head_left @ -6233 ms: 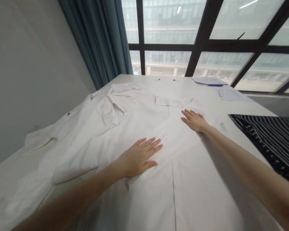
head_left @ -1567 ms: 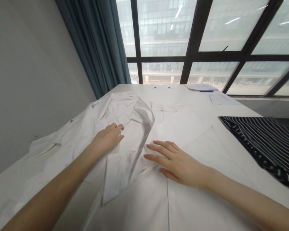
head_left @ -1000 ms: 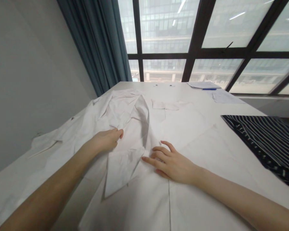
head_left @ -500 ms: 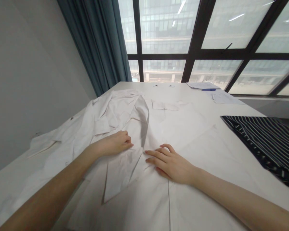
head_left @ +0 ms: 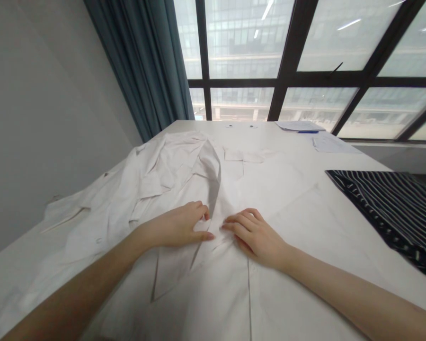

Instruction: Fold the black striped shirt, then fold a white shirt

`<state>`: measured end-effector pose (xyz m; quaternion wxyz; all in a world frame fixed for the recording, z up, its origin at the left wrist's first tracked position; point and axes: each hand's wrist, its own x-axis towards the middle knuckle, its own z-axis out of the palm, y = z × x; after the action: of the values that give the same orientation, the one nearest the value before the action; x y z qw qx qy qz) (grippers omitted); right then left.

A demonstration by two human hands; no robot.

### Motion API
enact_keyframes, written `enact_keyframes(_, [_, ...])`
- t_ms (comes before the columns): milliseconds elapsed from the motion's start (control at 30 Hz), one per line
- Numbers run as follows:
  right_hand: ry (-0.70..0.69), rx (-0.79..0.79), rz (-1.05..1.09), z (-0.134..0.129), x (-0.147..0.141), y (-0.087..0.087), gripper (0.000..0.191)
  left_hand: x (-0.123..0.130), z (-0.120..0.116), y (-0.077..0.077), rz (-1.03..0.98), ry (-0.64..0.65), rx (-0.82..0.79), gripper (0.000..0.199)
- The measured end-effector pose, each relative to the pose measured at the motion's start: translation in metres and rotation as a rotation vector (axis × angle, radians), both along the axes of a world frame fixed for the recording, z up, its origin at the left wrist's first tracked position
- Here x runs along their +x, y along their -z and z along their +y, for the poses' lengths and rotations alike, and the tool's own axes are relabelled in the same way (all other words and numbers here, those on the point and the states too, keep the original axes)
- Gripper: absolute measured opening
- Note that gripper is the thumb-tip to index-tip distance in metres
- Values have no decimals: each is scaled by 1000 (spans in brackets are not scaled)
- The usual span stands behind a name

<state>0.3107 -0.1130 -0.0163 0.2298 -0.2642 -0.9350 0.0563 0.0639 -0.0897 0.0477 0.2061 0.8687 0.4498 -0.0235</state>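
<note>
A white garment (head_left: 220, 293) with a buttoned front lies spread over the table, its left part bunched in folds. My left hand (head_left: 186, 224) is over the folded fabric near the middle, thumb apart from the curled fingers, with nothing visible between them. Just right of it, my right hand (head_left: 252, 234) rests on the garment, fingers bent and close together, fingertips against small creases in the cloth. Whether those fingertips pinch any fabric is hard to tell. A loose flap of cloth with a pointed corner lies below my left hand.
A black and white striped cloth (head_left: 394, 208) lies on the right side of the white table (head_left: 241, 135). Papers (head_left: 300, 125) and a blue pen (head_left: 308, 132) are at the far right edge. Behind stand a blue curtain (head_left: 152, 61) and framed windows.
My left hand has moved right, closer to my right hand, and its thumb has spread from the fingers. My right hand has shifted slightly right and its fingers have drawn together.
</note>
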Motion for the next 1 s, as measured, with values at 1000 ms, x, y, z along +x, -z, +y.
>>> enact_keyframes(1000, [201,-651,647,5,3,5,32,30,-33,-10,-429,35,-137,27])
